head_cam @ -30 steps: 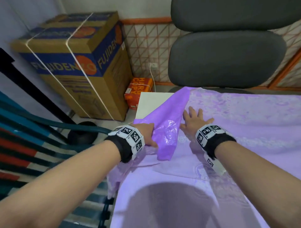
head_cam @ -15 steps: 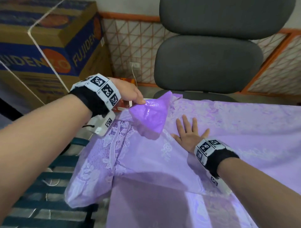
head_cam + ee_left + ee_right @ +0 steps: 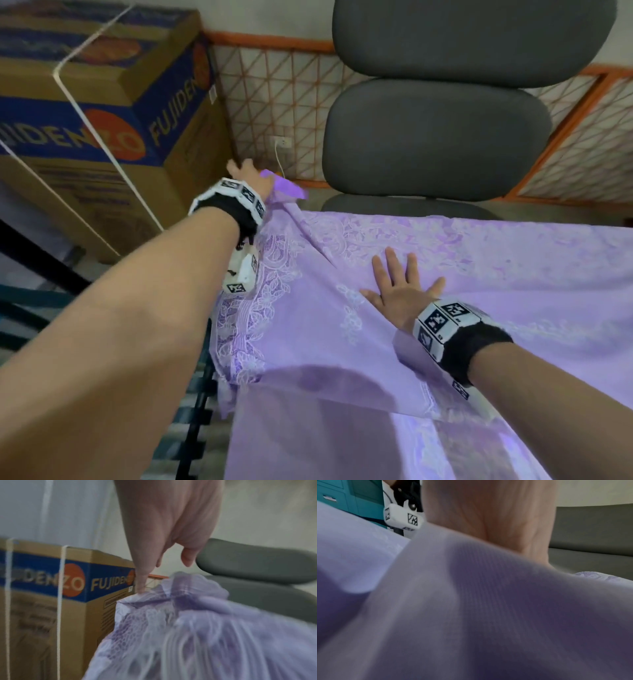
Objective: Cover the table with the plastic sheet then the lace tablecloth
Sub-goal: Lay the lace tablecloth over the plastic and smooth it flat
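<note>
The fingers (image 3: 142, 584) of the left hand (image 3: 251, 178) pinch a bunched corner of the lace tablecloth (image 3: 342, 329) and the plastic sheet (image 3: 289, 188) beyond the table's far left corner, just short of the office chair (image 3: 435, 147). On the chair's near side the right hand (image 3: 400, 291) lies flat, fingers spread, pressing the lace onto the table. The step in hand looks like spreading both layers; next, that corner likely needs drawing down over the table edge.
</note>
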Tool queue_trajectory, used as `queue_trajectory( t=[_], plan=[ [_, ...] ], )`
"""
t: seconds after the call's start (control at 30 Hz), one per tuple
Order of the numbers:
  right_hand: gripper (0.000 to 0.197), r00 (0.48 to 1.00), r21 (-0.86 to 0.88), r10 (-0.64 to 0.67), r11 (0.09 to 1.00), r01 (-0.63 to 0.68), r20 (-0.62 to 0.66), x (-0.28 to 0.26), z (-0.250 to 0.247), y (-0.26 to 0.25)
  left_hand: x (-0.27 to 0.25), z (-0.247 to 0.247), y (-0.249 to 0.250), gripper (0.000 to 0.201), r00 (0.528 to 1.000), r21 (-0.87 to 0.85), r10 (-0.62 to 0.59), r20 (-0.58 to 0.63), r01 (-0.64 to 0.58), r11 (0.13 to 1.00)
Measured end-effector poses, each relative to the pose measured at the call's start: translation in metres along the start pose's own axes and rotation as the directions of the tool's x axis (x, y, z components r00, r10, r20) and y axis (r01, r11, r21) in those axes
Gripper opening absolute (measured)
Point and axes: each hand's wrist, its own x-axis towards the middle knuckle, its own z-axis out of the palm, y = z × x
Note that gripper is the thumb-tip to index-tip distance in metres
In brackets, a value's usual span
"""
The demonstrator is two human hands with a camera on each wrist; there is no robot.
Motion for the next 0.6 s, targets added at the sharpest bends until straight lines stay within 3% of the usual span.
queue_trajectory(
  t=[0.13, 0.27, 0.33, 0.4, 0.5, 0.57, 0.6],
  plan=[
    [0.069, 1.000, 0.023, -0.007, 1.000, 0.007, 0.004, -0.003, -0.001, 0.000, -0.028, 0.015, -0.014, 0.060, 0.985, 0.081, 0.057, 0.161, -0.071, 0.994],
    [0.067, 0.999, -0.028, -0.034, 0.999, 0.033, -0.030, -0.013, -0.007, -0.001, -0.033, 0.020, -0.049, 0.039, 0.950, 0.051, 0.010, 0.311, -0.027, 0.998],
    [0.066, 0.999, -0.038, -0.042, 0.998, 0.041, -0.029, -0.016, -0.010, -0.002, -0.032, 0.022, -0.054, 0.020, 0.970, 0.016, 0.065, 0.235, -0.071, 0.997],
    [0.065, 0.999, -0.038, -0.038, 0.999, 0.038, -0.002, -0.016, -0.013, -0.004, -0.031, 0.018, -0.047, 0.020, 0.985, -0.046, 0.092, 0.144, -0.086, 0.995],
    [0.064, 0.999, -0.041, -0.036, 0.998, 0.037, 0.018, -0.016, -0.014, -0.006, -0.019, 0.017, -0.030, 0.051, 0.981, -0.043, 0.156, 0.115, -0.152, 0.987],
    [0.064, 0.999, -0.048, -0.032, 0.998, 0.033, 0.022, -0.015, -0.014, -0.007, -0.010, 0.015, -0.015, 0.034, 0.966, 0.021, 0.243, 0.084, -0.245, 0.969],
    [0.064, 0.999, -0.051, -0.028, 0.998, 0.030, 0.025, -0.015, -0.014, -0.007, -0.003, 0.010, -0.010, 0.030, 0.970, 0.011, 0.245, 0.010, -0.245, 0.970]
  ],
)
